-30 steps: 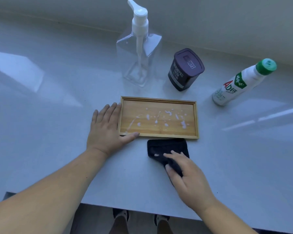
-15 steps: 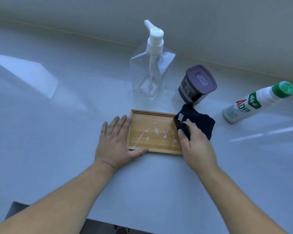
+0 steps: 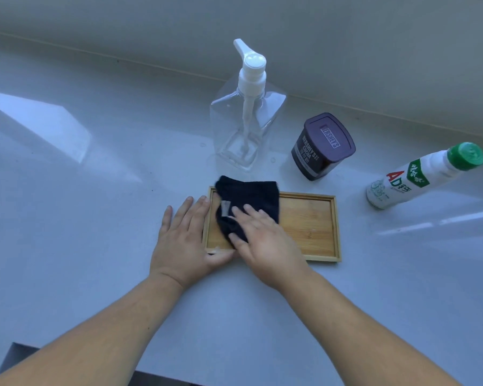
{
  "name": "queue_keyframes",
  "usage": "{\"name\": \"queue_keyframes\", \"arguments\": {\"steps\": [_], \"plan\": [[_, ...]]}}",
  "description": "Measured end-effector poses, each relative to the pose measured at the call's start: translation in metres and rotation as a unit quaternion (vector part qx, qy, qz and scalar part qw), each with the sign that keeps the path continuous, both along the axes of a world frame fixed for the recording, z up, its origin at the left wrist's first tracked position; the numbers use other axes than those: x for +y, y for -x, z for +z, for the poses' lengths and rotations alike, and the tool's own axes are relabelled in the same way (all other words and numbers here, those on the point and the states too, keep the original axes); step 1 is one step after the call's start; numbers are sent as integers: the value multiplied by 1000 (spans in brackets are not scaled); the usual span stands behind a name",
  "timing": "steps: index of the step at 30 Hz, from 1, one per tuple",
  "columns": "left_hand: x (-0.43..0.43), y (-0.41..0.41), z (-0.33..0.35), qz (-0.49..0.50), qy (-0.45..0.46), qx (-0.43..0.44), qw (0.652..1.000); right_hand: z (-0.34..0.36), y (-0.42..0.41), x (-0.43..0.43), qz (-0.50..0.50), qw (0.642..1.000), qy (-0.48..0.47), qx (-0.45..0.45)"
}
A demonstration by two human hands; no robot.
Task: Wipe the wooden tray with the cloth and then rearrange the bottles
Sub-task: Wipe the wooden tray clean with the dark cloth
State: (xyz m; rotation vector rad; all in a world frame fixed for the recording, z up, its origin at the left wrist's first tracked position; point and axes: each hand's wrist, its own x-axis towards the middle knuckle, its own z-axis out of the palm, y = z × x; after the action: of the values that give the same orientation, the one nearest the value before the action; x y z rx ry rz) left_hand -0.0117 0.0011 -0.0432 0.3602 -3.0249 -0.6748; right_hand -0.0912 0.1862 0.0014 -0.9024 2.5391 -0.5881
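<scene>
A shallow wooden tray (image 3: pixel 313 227) lies flat on the pale table. A dark cloth (image 3: pixel 251 199) covers its left part, and my right hand (image 3: pixel 265 243) presses down on the cloth with fingers spread. My left hand (image 3: pixel 184 240) rests flat on the table against the tray's left edge, thumb along the front rim. The tray's right half shows bare wood without spots. Behind the tray stand a clear pump bottle (image 3: pixel 246 121), a dark purple cocoa tub (image 3: pixel 322 146) and, to the right, a white bottle with a green cap (image 3: pixel 424 174).
A wall runs along the back of the table (image 3: pixel 67 218). The table's front edge (image 3: pixel 76 355) shows at the bottom left, with dark floor below it.
My right hand has dragged the cloth from the tray's right end across to its left part. The white spots on the right half are gone. My left hand stays at the left edge.
</scene>
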Motion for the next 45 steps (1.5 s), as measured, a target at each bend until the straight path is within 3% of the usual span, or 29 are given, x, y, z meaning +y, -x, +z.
{"name": "queue_keyframes", "arguments": {"steps": [6,11,14,18,21,25,38,45], "plan": [[-3,0,4,-2,3,-24,1000,7,8,94,-201,977,-66,21],[-3,0,3,-7,10,-27,1000,0,-10,63,-289,957,-21,19],[-3,0,1,-13,15,-26,999,0,-10,22,-216,976,16,35],[-3,-2,0,-18,13,-15,1000,0,-10,-30,-85,994,51,-44],[-2,0,1,-7,-6,-9,1000,0,-12,-39,-72,989,82,-100],[-5,1,0,-15,-6,-37,999,1,-20,-23,-30,990,110,-82],[-2,0,-1,5,-13,-15,1000,11,-19,0,28,995,88,-32],[-2,1,1,3,5,-30,1000,17,-7,74,-57,995,71,-28]]}}
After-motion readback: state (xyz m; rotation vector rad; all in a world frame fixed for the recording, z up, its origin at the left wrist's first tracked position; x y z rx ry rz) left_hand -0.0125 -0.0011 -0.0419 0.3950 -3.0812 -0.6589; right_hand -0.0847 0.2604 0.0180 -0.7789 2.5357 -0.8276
